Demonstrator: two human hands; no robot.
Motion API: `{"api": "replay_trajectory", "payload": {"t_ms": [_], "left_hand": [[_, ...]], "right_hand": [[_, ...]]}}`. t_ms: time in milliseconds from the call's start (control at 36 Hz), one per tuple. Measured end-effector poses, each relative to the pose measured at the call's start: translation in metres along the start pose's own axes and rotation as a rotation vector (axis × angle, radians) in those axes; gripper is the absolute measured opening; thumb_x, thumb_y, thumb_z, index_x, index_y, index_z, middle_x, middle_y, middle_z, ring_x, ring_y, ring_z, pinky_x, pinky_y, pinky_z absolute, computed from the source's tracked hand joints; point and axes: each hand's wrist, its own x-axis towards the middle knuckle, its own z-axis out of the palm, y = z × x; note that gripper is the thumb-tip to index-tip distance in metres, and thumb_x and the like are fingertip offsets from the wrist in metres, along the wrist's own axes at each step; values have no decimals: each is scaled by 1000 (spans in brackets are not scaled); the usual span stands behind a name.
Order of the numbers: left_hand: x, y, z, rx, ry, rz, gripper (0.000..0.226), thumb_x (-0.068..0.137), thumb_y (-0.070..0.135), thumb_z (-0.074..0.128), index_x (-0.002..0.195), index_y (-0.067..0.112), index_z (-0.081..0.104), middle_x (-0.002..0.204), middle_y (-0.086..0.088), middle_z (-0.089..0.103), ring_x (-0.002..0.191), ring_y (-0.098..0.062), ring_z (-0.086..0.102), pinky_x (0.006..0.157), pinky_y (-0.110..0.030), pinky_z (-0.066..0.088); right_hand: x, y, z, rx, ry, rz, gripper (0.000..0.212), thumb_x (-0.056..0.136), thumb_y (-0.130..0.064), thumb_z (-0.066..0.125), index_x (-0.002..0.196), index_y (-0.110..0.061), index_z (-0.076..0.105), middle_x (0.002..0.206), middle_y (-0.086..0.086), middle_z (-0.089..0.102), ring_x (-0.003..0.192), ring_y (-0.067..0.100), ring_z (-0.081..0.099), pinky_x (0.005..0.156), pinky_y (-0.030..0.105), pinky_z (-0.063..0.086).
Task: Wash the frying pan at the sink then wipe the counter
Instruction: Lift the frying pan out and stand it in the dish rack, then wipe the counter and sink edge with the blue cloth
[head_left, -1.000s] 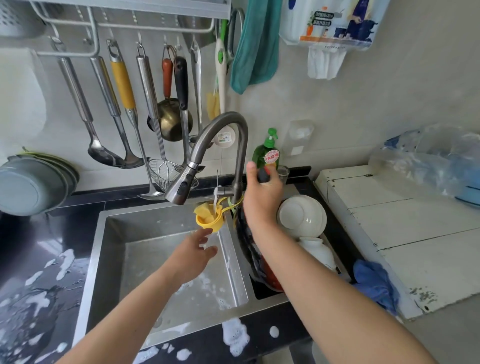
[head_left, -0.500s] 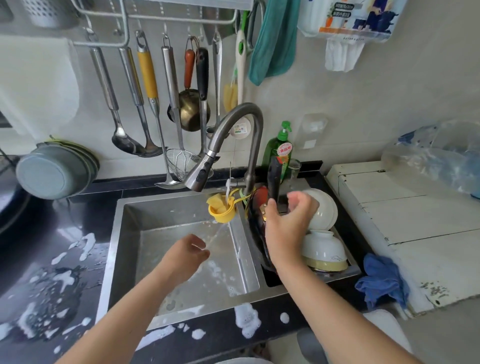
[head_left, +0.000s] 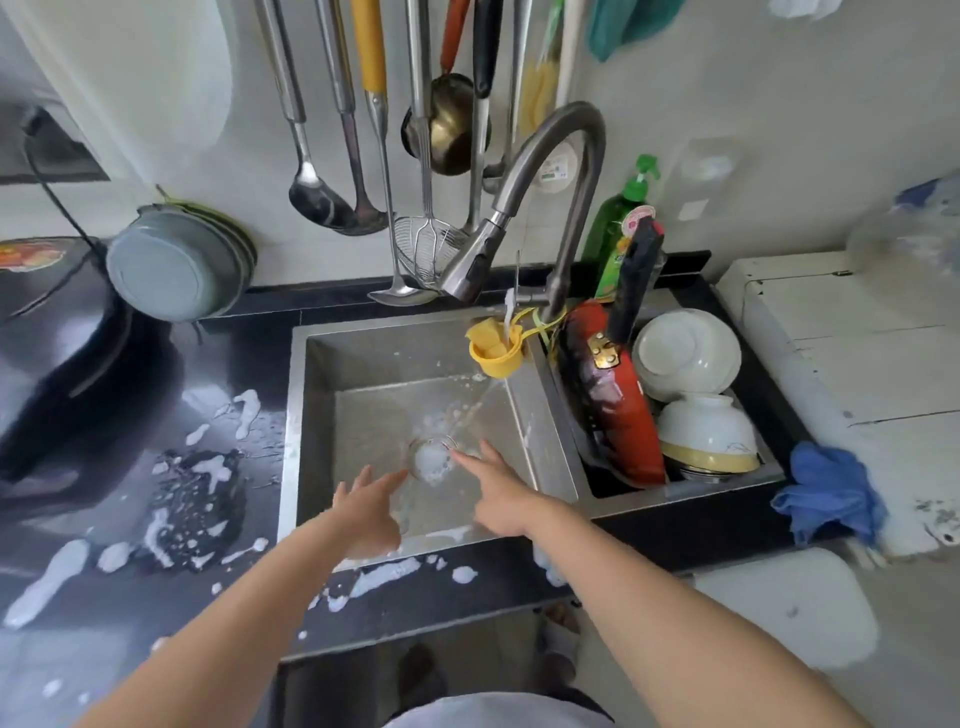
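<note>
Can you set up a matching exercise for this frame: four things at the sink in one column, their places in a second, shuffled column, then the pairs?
Things:
1. frying pan
2. blue cloth
3. yellow cup
4. soap foam

Places:
A. hanging at the base of the faucet, under the running water
B. spread over the dark counter left of the sink
C. standing on edge in the right basin beside the white bowls
D. bunched on the counter right of the sink

Pairs: 1-C, 2-D, 3-A, 4-B
</note>
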Motion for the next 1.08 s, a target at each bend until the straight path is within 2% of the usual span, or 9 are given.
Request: {"api": "replay_trajectory", "payload": {"t_ms": [83, 250, 333, 444, 556, 639, 778, 944, 1083], "left_hand": [[6, 12, 11, -192, 118, 64, 64, 87, 6, 57, 146, 28, 48, 137, -10, 60, 109, -29, 64, 90, -31, 52], [-5, 90, 21, -581, 121, 202, 26, 94, -4, 49, 96, 15, 66, 92, -15, 72, 73, -25, 61, 51, -19, 42], [-8, 125, 32, -595, 44, 229, 24, 91, -2, 52, 92, 18, 67, 99, -19, 74, 81, -30, 66, 60, -28, 43], [-4, 170, 54, -549, -16, 231, 23, 91, 1, 54, 94, 21, 66, 94, -10, 75, 83, -24, 71, 63, -25, 48], [-8, 208, 84, -652, 15, 178, 31, 77, 14, 59, 106, 11, 69, 97, -21, 74, 95, -39, 70, 78, -43, 54], [-20, 232, 112, -755, 39, 98, 20, 91, -5, 53, 105, 1, 66, 81, -17, 69, 64, -23, 68, 57, -23, 51], [-30, 247, 147, -925, 12, 39, 19, 91, -14, 54, 102, -4, 65, 73, -14, 61, 59, -22, 55, 56, -28, 36], [-49, 247, 167, -883, 67, 6, 14, 95, 3, 62, 97, 13, 71, 91, -11, 74, 73, -24, 65, 66, -32, 45], [-66, 272, 174, -813, -6, 158, 21, 96, 12, 65, 113, 23, 67, 113, -4, 72, 90, -15, 69, 76, -26, 56]], "right_hand": [[-20, 21, -2, 97, 117, -47, 70, 87, 17, 44, 144, -22, 53, 163, -1, 23, 151, 17, 25, 114, 15, 21], [-58, 84, -29, 338, 500, 38, 44, 85, 12, 48, 104, -18, 74, 109, -2, 71, 102, 16, 67, 97, 39, 54], [-89, 125, -51, 338, 622, 101, 34, 90, 6, 53, 98, -21, 73, 101, -4, 71, 87, 8, 67, 82, 29, 59], [-127, 198, -95, 197, 754, 218, 31, 92, 2, 54, 106, -17, 73, 109, -1, 72, 103, 17, 67, 95, 32, 53], [-153, 280, -160, -4, 833, 359, 33, 89, -1, 57, 117, -13, 68, 117, 8, 65, 106, 26, 63, 91, 36, 53], [-166, 329, -202, -200, 813, 398, 27, 83, -4, 65, 109, -11, 64, 101, 7, 64, 87, 20, 62, 70, 23, 50], [-144, 391, -218, -382, 502, 453, 58, 95, -29, 62, 149, -25, 40, 157, 9, 28, 142, 38, 24, 116, 46, 26], [-142, 392, -213, -295, 672, 360, 25, 92, -14, 65, 117, -18, 68, 121, 14, 61, 110, 39, 51, 92, 44, 45], [-175, 342, -212, 222, 800, 260, 11, 96, -18, 58, 90, -20, 66, 87, 5, 69, 81, 29, 63, 67, 33, 46]]}}
